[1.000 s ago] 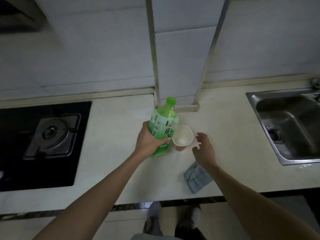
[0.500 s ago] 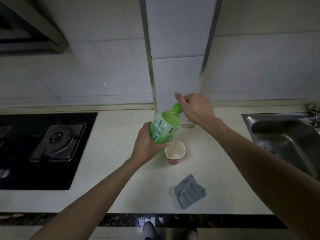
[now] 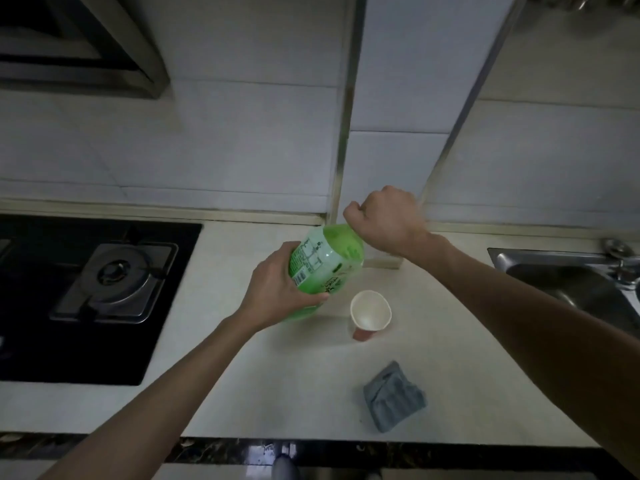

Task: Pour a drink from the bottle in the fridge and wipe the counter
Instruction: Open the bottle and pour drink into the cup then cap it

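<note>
Two hands: ours, both on bottle (image 3: 327, 265)
left hand (image 3: 277, 292): fingers wrapped round its body
right hand (image 3: 388, 220): fist closed over its top
cup (image 3: 370, 312): beside bottle

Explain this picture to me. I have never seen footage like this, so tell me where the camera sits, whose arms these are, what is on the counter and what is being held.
There is no machine here. The camera is worn on a person's head and looks down, so the two bare arms are that person's own.

The left hand grips a green bottle, tilted over the pale counter. The right hand is closed over the bottle's top; the cap is hidden under it, so I cannot tell whether it is on or off.

On the counter stand an open, apparently empty paper cup and, nearer the front edge, a crumpled grey-blue cloth. A black gas stove is set in on the left, a steel sink on the right.
</note>
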The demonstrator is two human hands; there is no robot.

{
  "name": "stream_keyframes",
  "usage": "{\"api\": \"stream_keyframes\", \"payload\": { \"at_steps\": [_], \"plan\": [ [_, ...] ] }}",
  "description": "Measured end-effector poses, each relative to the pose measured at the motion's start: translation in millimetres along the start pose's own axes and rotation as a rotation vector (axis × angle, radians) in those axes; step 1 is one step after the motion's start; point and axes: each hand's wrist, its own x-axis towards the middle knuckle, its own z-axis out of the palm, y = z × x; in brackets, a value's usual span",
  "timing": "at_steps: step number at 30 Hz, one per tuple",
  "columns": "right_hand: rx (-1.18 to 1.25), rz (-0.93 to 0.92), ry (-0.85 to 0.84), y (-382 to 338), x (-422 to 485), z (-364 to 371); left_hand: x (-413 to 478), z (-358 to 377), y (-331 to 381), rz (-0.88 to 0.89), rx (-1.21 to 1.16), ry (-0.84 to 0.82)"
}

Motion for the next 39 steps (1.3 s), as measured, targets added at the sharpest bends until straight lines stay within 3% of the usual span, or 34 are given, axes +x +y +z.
{"api": "stream_keyframes", "payload": {
  "at_steps": [4,9,11,13,15,18,27,34,39],
  "plan": [
    [-0.004,-0.070,0.123,-12.3,0.1,4.3,4.9,-16.7,-10.9,0.017,-0.053,-0.073],
    [0.099,-0.405,0.317,-18.2,-3.8,5.6,11.6,-42.4,-22.1,-0.075,-0.241,-0.460],
    [0.091,-0.525,0.325,-16.0,-4.3,5.8,9.7,-48.3,-25.0,-0.090,-0.280,-0.543],
    [0.059,-0.482,0.274,-15.7,-3.3,4.7,6.2,-48.2,-24.1,-0.108,-0.279,-0.498],
    [0.085,-0.275,0.153,-20.0,-1.0,1.4,2.7,-44.0,-20.0,-0.126,-0.223,-0.350],
    [0.372,-0.023,0.028,-19.1,0.5,-3.6,0.9,-37.3,-12.9,-0.108,-0.138,-0.184],
    [0.546,-0.450,-0.137,22.6,-8.8,-16.0,0.8,-31.9,1.1,-0.067,-0.011,-0.192],
    [0.377,-0.189,-0.258,35.8,-16.4,-28.2,0.8,-23.4,12.4,-0.042,0.053,-0.180],
    [0.333,-0.222,-0.301,43.4,-23.1,-24.3,0.1,-19.0,14.0,-0.015,0.137,-0.204]
  ]
}}
